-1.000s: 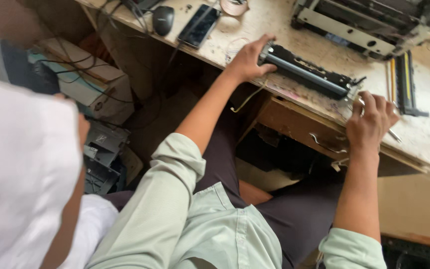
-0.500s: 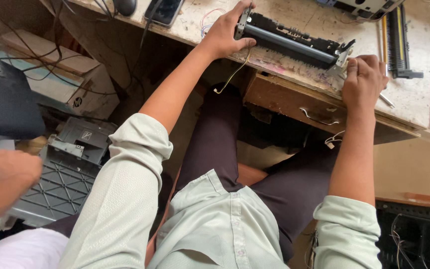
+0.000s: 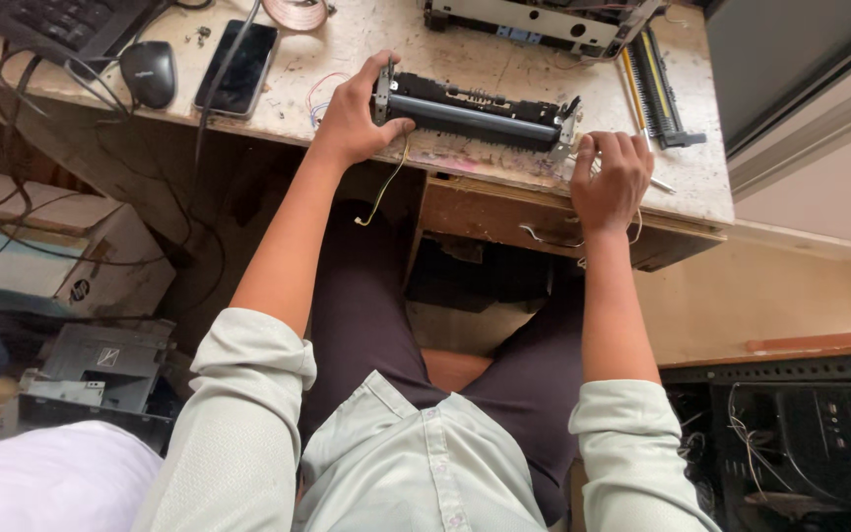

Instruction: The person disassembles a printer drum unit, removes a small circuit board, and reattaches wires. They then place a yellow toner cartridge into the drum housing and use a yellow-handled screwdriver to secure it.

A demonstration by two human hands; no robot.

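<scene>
Head view: the left hand [image 3: 355, 116] is grasping the left end of a long black roller unit [image 3: 473, 110], thumb curling under its near side and fingers wrapping the metal end plate. The right hand [image 3: 611, 177] is lying knuckles up at the unit's right end, fingers bent down onto the desk [image 3: 347, 59]; whether they are pinching anything cannot be told. The unit is lying near the desk's front edge, above a drawer [image 3: 504, 212]. Both forearms are reaching forward. A phone [image 3: 238, 67] and mouse [image 3: 148, 73] are lying well left.
</scene>
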